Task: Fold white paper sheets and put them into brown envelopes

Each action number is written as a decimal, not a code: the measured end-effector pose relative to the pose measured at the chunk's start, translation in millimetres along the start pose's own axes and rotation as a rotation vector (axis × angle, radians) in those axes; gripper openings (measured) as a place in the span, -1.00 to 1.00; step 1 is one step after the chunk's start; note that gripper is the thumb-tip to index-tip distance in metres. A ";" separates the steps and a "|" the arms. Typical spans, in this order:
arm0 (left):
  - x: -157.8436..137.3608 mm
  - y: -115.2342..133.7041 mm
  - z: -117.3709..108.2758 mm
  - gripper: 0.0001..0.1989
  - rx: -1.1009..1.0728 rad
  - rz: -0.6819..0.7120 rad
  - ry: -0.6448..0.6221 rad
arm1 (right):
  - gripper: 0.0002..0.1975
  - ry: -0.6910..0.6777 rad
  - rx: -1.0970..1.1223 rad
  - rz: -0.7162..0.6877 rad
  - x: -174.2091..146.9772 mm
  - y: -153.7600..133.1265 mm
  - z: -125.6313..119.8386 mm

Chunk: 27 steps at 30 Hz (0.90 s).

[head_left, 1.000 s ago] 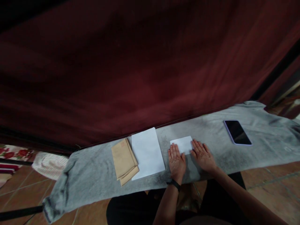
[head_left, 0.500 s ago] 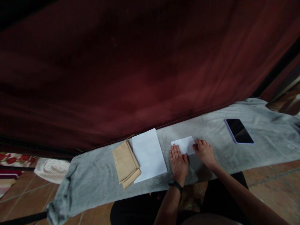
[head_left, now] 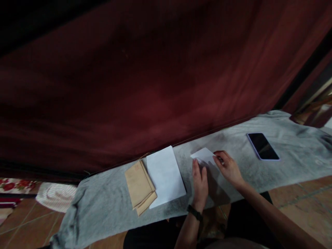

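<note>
A small folded sheet of white paper (head_left: pixel 206 155) is tilted up off the grey cloth between my hands. My right hand (head_left: pixel 229 167) pinches its right edge with thumb and fingers. At its left lower edge is my left hand (head_left: pixel 200 181), fingers stretched out and thumb apart, fingertips touching the paper. A dark band circles my left wrist. Just left of my left hand lies a stack of larger white sheets (head_left: pixel 166 178). Brown envelopes (head_left: pixel 139 185) overlap the left side of that stack.
The grey cloth (head_left: pixel 103 204) covers a long, narrow surface in front of my knees. A phone in a purple case (head_left: pixel 263 146) lies at the right. Behind the surface hangs a dark red fabric (head_left: pixel 155 86). Tiled floor (head_left: pixel 306 199) shows below.
The folded paper has come up from lying flat and is now tilted. My left hand has turned from pressing flat onto its side. The view has shifted slightly.
</note>
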<state>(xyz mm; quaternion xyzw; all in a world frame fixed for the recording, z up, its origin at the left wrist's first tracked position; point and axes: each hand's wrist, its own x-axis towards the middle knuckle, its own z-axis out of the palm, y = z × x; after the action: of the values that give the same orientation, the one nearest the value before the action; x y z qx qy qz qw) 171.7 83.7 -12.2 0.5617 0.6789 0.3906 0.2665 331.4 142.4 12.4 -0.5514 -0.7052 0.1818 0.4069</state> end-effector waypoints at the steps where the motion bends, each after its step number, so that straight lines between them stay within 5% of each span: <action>1: 4.0 9.2 -1.1 -0.45 -0.148 -0.026 -0.011 | -0.70 -0.010 -0.032 -0.069 -1.2 -12.2 -5.2; 5: 19.2 33.8 1.1 -0.47 -0.510 -0.106 -0.048 | -0.68 -0.120 -0.174 -0.336 -16.4 -45.7 -6.0; 8: 26.2 24.7 5.6 -0.54 -0.603 -0.222 -0.032 | -0.62 -0.220 -0.194 -0.391 -33.2 -43.7 8.6; 14: 37.6 -19.2 4.2 -0.72 -0.449 -0.289 -0.036 | -0.62 -0.228 -0.139 -0.304 -59.2 6.5 33.3; 19: 55.7 -31.0 0.1 -0.78 -0.218 -0.265 0.015 | -0.56 -0.207 -0.291 -0.297 -59.5 36.6 44.1; 24: 51.7 -26.6 -2.2 -0.50 -0.004 -0.241 0.079 | -0.46 -0.185 -0.454 -0.309 -62.7 43.2 52.5; 27: 31.8 -21.9 -1.0 -0.42 0.231 -0.101 0.120 | -0.46 -0.195 -0.496 -0.295 -65.6 43.1 54.9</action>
<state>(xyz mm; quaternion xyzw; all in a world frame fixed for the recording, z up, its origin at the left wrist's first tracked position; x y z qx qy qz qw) 151.5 112.9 -27.3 0.5294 0.7614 0.3290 0.1783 320.0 106.3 -75.6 -0.5056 -0.8362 -0.0050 0.2123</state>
